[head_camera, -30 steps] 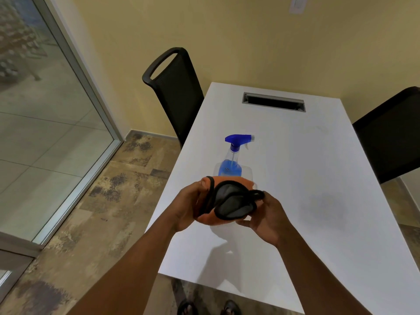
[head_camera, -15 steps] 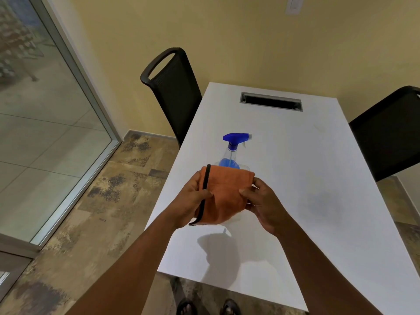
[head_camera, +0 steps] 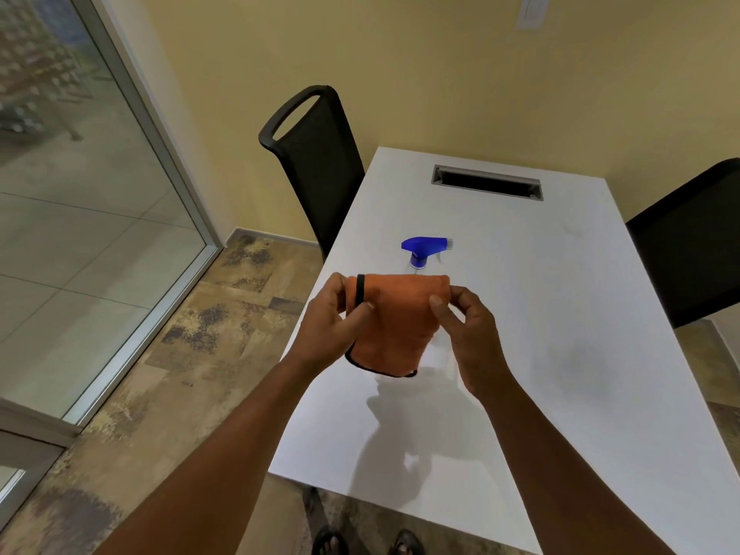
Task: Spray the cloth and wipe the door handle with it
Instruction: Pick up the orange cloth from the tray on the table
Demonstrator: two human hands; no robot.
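Observation:
An orange cloth (head_camera: 396, 322) with a black hem hangs folded above the white table (head_camera: 580, 322). My left hand (head_camera: 326, 326) pinches its left edge between thumb and fingers. My right hand (head_camera: 470, 334) pinches its upper right corner. Behind the cloth stands a spray bottle (head_camera: 425, 250) with a blue trigger head; its clear body is mostly hidden by the cloth. No door handle is in view.
A black chair (head_camera: 316, 162) stands at the table's left side, another black chair (head_camera: 696, 242) at the right. A cable slot (head_camera: 486, 187) is set into the table's far end. A glass wall with a metal frame (head_camera: 160, 126) runs along the left.
The cloth was bunched with its grey side showing; both hands have spread it into a flat orange fold and lifted it slightly, so it covers more of the bottle.

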